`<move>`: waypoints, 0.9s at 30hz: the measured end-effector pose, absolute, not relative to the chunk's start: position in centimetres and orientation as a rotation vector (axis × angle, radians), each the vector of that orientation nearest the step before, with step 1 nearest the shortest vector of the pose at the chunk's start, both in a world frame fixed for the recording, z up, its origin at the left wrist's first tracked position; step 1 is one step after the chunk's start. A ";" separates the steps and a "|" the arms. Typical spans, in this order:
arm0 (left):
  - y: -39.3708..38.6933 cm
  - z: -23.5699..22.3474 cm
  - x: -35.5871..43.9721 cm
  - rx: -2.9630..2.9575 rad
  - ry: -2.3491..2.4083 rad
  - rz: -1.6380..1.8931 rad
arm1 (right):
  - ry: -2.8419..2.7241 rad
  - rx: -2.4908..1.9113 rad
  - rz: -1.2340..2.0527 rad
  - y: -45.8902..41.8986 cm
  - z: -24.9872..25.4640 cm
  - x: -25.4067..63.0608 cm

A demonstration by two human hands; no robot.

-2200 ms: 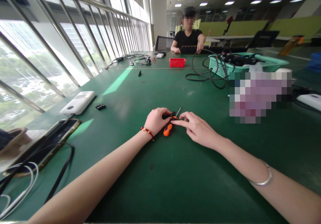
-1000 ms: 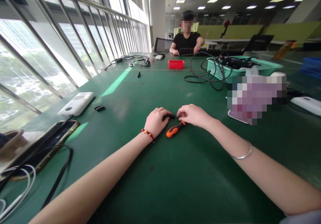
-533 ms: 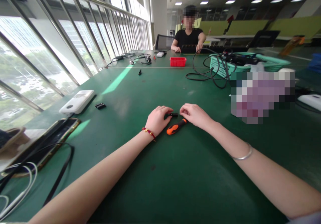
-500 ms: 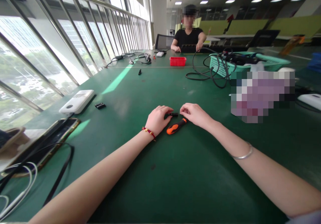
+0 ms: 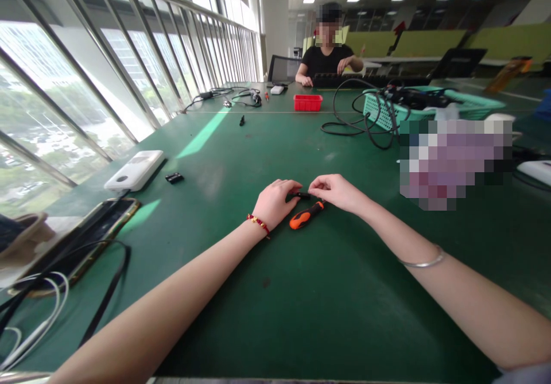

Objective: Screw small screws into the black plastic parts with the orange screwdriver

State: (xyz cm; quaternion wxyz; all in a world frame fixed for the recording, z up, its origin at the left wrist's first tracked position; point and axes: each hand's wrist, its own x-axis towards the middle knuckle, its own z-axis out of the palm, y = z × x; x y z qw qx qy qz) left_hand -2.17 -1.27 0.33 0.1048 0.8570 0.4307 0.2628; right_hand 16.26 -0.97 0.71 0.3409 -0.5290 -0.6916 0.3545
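Note:
My left hand (image 5: 278, 201), with a red beaded bracelet at the wrist, is closed on a small black part (image 5: 303, 196) just above the green table (image 5: 241, 292). The part's exact kind is too small to tell. From the other side my right hand (image 5: 334, 191) comes up to the part's free end, thumb and fingertips pinched together. Whether those fingertips grip the part or something tiny is hidden. Just in front of both hands lies a screwdriver (image 5: 306, 216) with an orange and black handle, its tip toward the right hand.
At left are a white power bank (image 5: 136, 170), a black piece (image 5: 174, 178), a phone (image 5: 81, 246) and cables. A red bin (image 5: 307, 103), a teal basket (image 5: 379, 113) with black cables and a blurred purple bundle (image 5: 456, 166) stand farther off. Across the table sits a person (image 5: 328, 57).
My right hand has closed in on the black part's free end, narrowing the gap between the hands. The whole view has shifted slightly. The person opposite has moved a hand.

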 end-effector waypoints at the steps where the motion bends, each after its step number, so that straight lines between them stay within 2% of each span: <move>1: -1.3 0.3 -2.2 2.525 1.270 0.774 | -1.803 -1.380 0.925 -1.0 0.7 16.3; 27: -1.2 0.2 -2.1 2.524 1.249 0.794 | -1.861 -1.449 0.800 -1.2 0.6 15.9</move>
